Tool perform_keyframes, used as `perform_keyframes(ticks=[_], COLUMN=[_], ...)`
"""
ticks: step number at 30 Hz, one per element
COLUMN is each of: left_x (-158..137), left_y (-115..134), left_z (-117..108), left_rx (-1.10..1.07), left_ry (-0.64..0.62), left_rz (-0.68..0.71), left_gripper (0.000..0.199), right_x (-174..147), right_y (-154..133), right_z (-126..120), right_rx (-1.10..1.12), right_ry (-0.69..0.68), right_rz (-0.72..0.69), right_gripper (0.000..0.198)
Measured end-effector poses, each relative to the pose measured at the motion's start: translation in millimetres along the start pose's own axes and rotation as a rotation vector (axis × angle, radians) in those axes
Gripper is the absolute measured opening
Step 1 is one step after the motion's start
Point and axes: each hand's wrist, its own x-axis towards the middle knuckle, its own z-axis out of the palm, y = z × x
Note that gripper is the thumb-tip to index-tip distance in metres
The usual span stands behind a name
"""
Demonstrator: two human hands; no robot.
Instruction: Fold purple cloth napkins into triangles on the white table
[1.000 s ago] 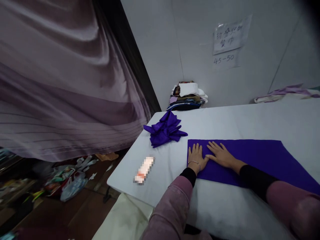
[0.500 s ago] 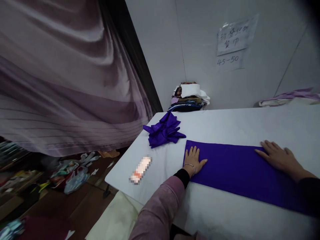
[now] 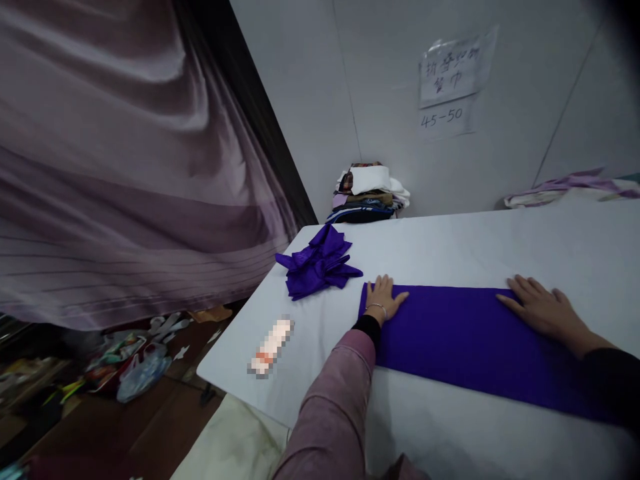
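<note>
A purple cloth (image 3: pixel 450 340), folded into a long flat strip, lies across the white table (image 3: pixel 330 387). My left hand (image 3: pixel 384 297) rests flat with fingers spread on the strip's far left corner, a thin bracelet at its wrist. Over the far edge of the cloth, farther right, my right hand (image 3: pixel 545 310) lies palm down with fingers stretched out. Part of the strip's right end is hidden by my dark right sleeve. A crumpled heap of purple cloth (image 3: pixel 320 263) sits to the left, apart from both hands.
A blurred-out pale object (image 3: pixel 271 347) lies near the table's left edge. Folded clothes (image 3: pixel 370 193) are stacked by the wall, and lilac and white cloth (image 3: pixel 555 190) lies at the back right. A large curtain (image 3: pixel 125 167) hangs left; bags (image 3: pixel 145 373) clutter the floor.
My left hand has slid away from me, up to the far left corner of the purple strip. My right hand stays near the far edge. The whole view has shifted slightly.
</note>
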Motion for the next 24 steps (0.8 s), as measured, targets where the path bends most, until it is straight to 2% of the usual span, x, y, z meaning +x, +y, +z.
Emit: perform_keyframes(ticks=[4,6,8,10,14,16,19,21,24], left_x=[-6,-10,-17,-30,-69,-84,-91,-89,-86], left_y=[-46,-53,-48,-35,-11,-8,-9,-9,-9], left_z=[-14,-19,-21,-17,-3,3,7,6,5], left_rx=[0.022,0.021,0.010,0.009,0.053,0.075,0.090,0.090,0.096], left_ry=[-0.004,-0.019,-0.017,0.010,0.038,0.016,0.014,0.022,0.015], left_rz=[-0.154,-0.214,-0.252,-0.205,0.061,0.094,0.071,0.069,0.070], left_gripper=[0.082,0.080,0.080,0.082,0.081,0.080,0.080,0.080,0.081], right_x=[2,1,1,1,6,7,-4,-24,-62], right_y=[-1,-3,-5,-6,-4,-10,-49,-99,-182], right_z=[-2,-4,-4,-4,-11,-20,-30,-28,-13], right_rx=[-0.086,-0.102,-0.103,-0.092,-0.054,-0.030,-0.017,0.005,0.098], right_ry=[-0.088,-0.102,-0.101,-0.095,-0.110,-0.139,-0.087,-0.039,-0.073], right_rz=[0.025,0.035,0.036,0.036,0.030,0.058,0.083,-0.041,-0.279], right_gripper=[0.075,0.075,0.074,0.072,0.069,0.068,0.072,0.074,0.076])
